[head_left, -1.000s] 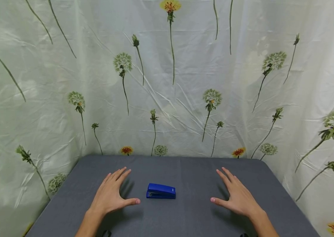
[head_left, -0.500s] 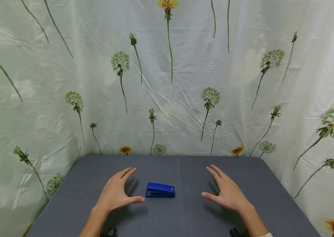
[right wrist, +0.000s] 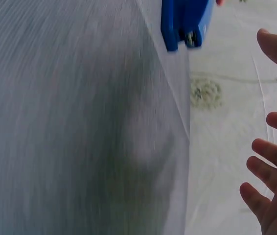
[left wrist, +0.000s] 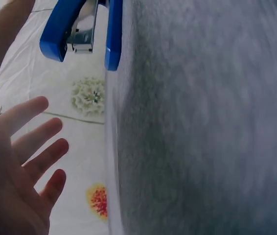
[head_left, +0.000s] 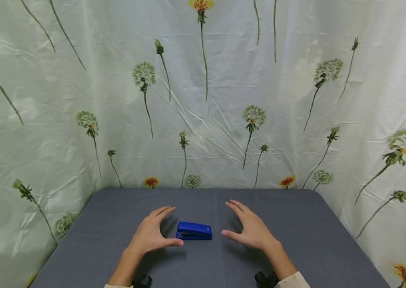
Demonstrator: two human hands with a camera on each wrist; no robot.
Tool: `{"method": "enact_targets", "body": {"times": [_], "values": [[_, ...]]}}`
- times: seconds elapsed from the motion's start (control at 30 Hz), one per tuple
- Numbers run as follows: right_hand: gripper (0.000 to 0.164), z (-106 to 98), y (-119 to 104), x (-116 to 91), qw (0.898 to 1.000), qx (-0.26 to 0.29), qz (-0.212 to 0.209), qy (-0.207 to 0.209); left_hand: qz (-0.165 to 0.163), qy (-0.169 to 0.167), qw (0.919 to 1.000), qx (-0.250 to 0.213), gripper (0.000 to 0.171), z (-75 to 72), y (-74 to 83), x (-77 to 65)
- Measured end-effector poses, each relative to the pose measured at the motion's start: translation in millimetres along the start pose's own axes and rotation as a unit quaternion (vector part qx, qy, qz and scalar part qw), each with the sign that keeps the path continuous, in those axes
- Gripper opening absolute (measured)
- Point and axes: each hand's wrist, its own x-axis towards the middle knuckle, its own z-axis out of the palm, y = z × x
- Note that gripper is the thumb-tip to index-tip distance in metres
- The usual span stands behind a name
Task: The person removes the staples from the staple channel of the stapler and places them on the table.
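A blue stapler (head_left: 194, 231) lies on the grey cloth-covered table, its top arm raised slightly from the base at the left end. My left hand (head_left: 153, 233) is close by that left end, thumb and fingers spread apart, holding nothing. On the other side my right hand (head_left: 251, 229) hovers with thumb and fingers spread, a small gap from the stapler's right end. The left wrist view shows the stapler's metal front (left wrist: 83, 34) near the thumb, with the fingers (left wrist: 45, 156) extended. In the right wrist view the stapler's rear end (right wrist: 185, 24) shows at the top.
The grey table (head_left: 203, 268) reaches back to a white curtain (head_left: 206, 100) printed with dandelions, which also hangs along both sides. A black wrist mount (head_left: 266, 279) sits under my right wrist, and another black mount (head_left: 142, 281) under the left.
Both hands have moved inward toward the stapler, the right hand travelling farther to the left. The stapler stays in its place on the table, and the head view has shifted slightly.
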Motion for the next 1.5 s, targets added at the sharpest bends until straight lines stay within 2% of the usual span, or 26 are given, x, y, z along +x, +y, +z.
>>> {"method": "enact_targets", "body": {"times": [0.27, 0.57, 0.77, 0.93, 1.07, 1.27, 1.5], "values": [[0.084, 26.8, -26.7, 15.7, 0.998, 0.04, -0.027, -0.029, -0.016, -0.039, 0.9976, -0.055, 0.106, 7.7, -1.9, 4.5], [0.076, 47.0, -43.7, 24.1, 0.998, 0.038, -0.046, -0.03, 0.022, -0.032, 0.9929, -0.113, 0.103, 20.5, -6.6, 5.6], [0.064, 59.6, -54.2, 28.0, 0.997, 0.047, -0.054, -0.026, 0.023, -0.027, 0.9911, -0.128, 0.087, 26.5, -8.4, 4.7], [0.058, 67.1, -61.1, 33.2, 0.997, 0.05, -0.06, -0.03, 0.012, -0.044, 0.9879, -0.148, 0.07, 27.7, -9.3, 7.5], [0.057, 69.5, -66.2, 35.7, 0.996, 0.054, -0.069, -0.035, 0.018, -0.058, 0.9847, -0.163, 0.061, 28.0, -9.6, 10.0], [0.053, 74.7, -71.4, 37.1, 0.995, 0.064, -0.072, -0.036, 0.032, -0.057, 0.9821, -0.176, 0.053, 30.3, -9.0, 10.1], [0.045, 82.2, -78.0, 41.8, 0.995, 0.05, -0.091, -0.01, 0.033, -0.045, 0.9824, -0.178, 0.049, 33.2, -10.4, 11.5]]}}
